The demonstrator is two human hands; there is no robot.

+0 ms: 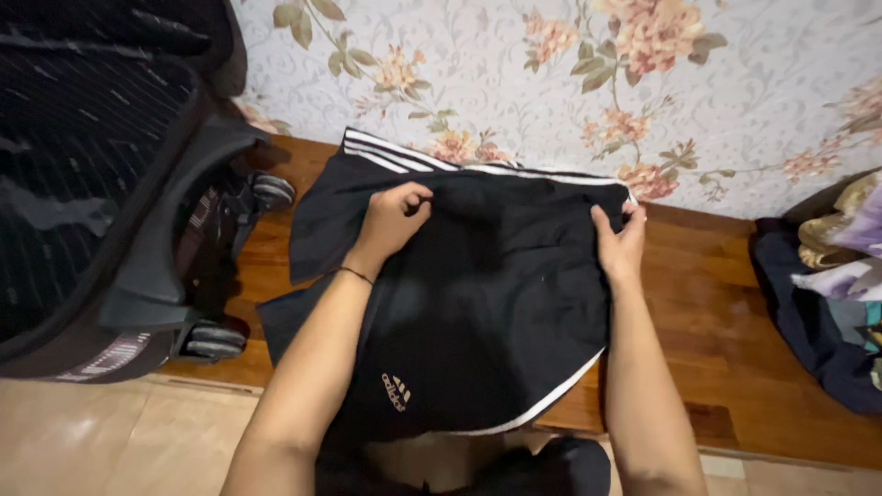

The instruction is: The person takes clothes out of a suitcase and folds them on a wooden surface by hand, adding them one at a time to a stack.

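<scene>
A pair of black sport shorts with white stripes and white trim lies spread on the wooden ledge, its waistband toward the flowered wall. My left hand pinches a fold of the black fabric near the upper left of the garment, fingers closed on the cloth. A thin dark band circles that wrist. My right hand grips the upper right edge of the shorts next to the striped side. Both forearms reach over the garment from below.
A black wheeled suitcase stands at the left, its wheels resting on the wooden ledge. A pile of mixed clothes sits at the right edge. Flowered wallpaper backs the ledge; pale tiled floor lies below.
</scene>
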